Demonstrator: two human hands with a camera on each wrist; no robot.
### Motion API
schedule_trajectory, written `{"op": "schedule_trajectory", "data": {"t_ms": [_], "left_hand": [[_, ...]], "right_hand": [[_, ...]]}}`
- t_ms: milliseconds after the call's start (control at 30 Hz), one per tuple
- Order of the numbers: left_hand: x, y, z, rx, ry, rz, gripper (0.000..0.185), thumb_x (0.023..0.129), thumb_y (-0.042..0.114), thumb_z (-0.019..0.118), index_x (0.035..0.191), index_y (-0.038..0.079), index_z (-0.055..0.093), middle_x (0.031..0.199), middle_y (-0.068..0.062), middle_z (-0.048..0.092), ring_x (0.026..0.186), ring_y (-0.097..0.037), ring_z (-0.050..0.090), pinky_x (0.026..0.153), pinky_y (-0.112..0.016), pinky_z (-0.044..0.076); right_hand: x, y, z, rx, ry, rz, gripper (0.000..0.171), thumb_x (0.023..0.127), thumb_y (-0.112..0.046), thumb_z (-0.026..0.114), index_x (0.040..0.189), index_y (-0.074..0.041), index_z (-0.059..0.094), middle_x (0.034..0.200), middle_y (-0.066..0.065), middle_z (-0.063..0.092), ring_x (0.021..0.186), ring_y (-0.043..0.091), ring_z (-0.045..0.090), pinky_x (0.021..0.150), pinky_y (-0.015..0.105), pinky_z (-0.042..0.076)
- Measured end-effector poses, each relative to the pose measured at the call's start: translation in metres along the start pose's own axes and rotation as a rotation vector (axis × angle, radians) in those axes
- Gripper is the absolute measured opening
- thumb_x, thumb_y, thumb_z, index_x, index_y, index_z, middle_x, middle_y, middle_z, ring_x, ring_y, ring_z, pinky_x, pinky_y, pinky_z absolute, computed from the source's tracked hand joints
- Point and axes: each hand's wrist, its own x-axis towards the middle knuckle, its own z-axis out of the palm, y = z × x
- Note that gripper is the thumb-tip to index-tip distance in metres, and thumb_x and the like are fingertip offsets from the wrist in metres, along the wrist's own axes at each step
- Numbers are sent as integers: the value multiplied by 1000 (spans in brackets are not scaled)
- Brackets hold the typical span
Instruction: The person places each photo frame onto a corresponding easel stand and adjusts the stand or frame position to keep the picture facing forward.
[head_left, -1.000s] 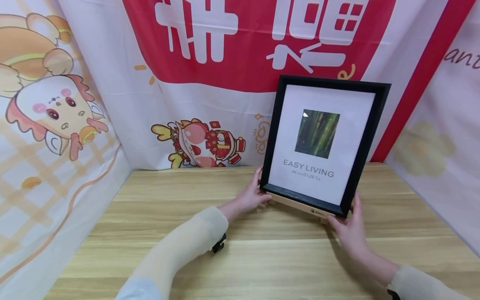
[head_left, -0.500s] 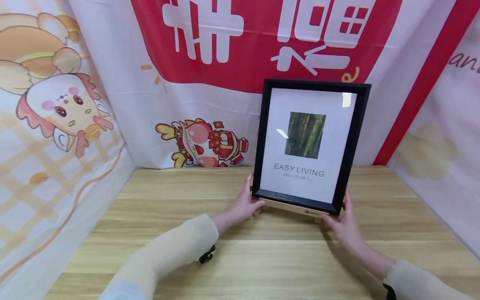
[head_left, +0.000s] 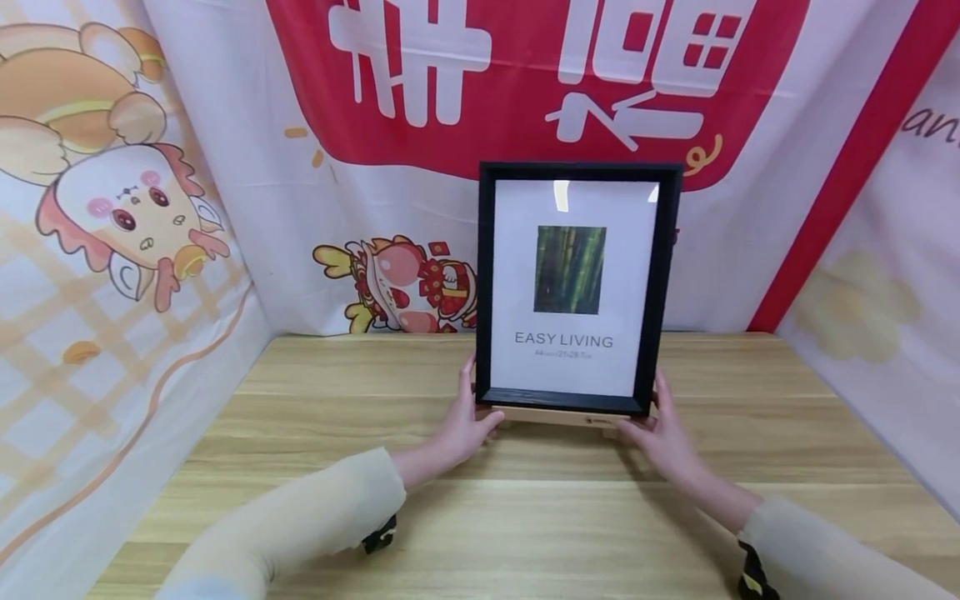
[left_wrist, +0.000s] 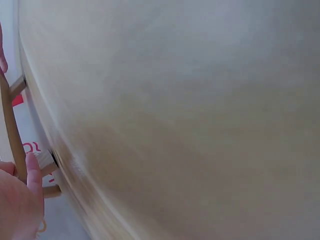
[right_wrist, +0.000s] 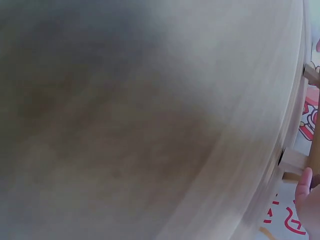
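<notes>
A black picture frame leans upright on a light wooden display stand. Behind its glass is a white sheet with a dark green bamboo picture and the words EASY LIVING. My left hand grips the lower left corner, thumb on the stand's front ledge and fingers going back behind the edge. At the lower right corner, my right hand holds on the same way. The left wrist view catches the ledge and short wooden feet beside my thumb; the right wrist view has a foot near my right thumb. The stand's back is hidden.
The wood-grain table reaches back to a hanging cloth with a red panel and cartoon prints. Printed cloths also hang at the left and right. Dark wrist straps show under the sleeves.
Both hands have moved left with the frame and stand. The frame has turned from tilted to nearly square with the head view. Both hands keep their hold on the lower corners.
</notes>
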Motion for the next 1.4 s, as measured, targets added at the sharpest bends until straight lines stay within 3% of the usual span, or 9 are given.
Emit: {"op": "schedule_trajectory", "data": {"t_ms": [167, 567, 667, 833, 900, 1067, 1167, 1400], "left_hand": [[-7, -4, -9, 14, 40, 5, 106, 89, -4, 65, 153, 42, -5, 138, -22, 44, 93, -27, 63, 65, -37, 58], [-14, -7, -21, 63, 92, -12, 108, 88, -1, 68, 153, 43, -7, 144, -20, 43, 77, -30, 65, 65, -36, 58], [-15, -6, -21, 100, 103, 19, 107, 88, 0, 68, 154, 38, -7, 144, -21, 42, 85, -30, 65, 69, -37, 57], [-17, -7, -22, 163, 126, 56, 106, 89, 2, 69, 153, 39, -7, 147, -19, 40, 116, -32, 56, 95, -45, 48], [-16, -7, -23, 167, 125, 56, 107, 89, 3, 69, 152, 42, -9, 148, -19, 39, 113, -31, 57, 95, -44, 48], [-14, -7, -24, 159, 112, 62, 109, 89, 2, 68, 151, 45, -11, 146, -21, 39, 86, -23, 64, 75, -34, 56], [-14, -7, -26, 129, 98, 65, 110, 89, -1, 67, 151, 45, -12, 143, -23, 41, 78, -26, 65, 66, -32, 57], [-12, -9, -28, 88, 78, 60, 110, 89, -4, 66, 152, 45, -11, 142, -25, 41, 85, -31, 66, 62, -32, 58]], "right_hand": [[9, 0, 9, 66, -34, -11, 106, 83, 21, 60, 156, -16, -7, 141, 38, 25, 106, 54, 53, 79, 18, 52], [20, 0, 22, 79, -70, 25, 111, 81, 22, 61, 157, -23, -7, 137, 37, 29, 106, 51, 56, 81, 22, 53], [20, -1, 23, 78, -70, 32, 112, 81, 21, 61, 156, -25, -8, 139, 37, 28, 106, 52, 55, 81, 23, 54], [18, 0, 24, 63, -67, 36, 115, 81, 21, 61, 156, -29, -10, 142, 37, 25, 108, 53, 54, 82, 25, 54], [19, -2, 24, 70, -66, 33, 115, 81, 21, 61, 155, -30, -11, 142, 37, 24, 109, 53, 54, 82, 24, 54], [20, -3, 24, 79, -66, 18, 114, 81, 23, 60, 156, -29, -10, 141, 37, 25, 109, 54, 53, 82, 24, 54], [20, -2, 26, 67, -64, 11, 116, 80, 23, 60, 156, -31, -8, 140, 36, 27, 109, 53, 53, 83, 26, 54], [18, -2, 28, 62, -56, 7, 116, 80, 23, 61, 156, -32, -8, 146, 34, 22, 112, 54, 52, 83, 27, 54]]}}
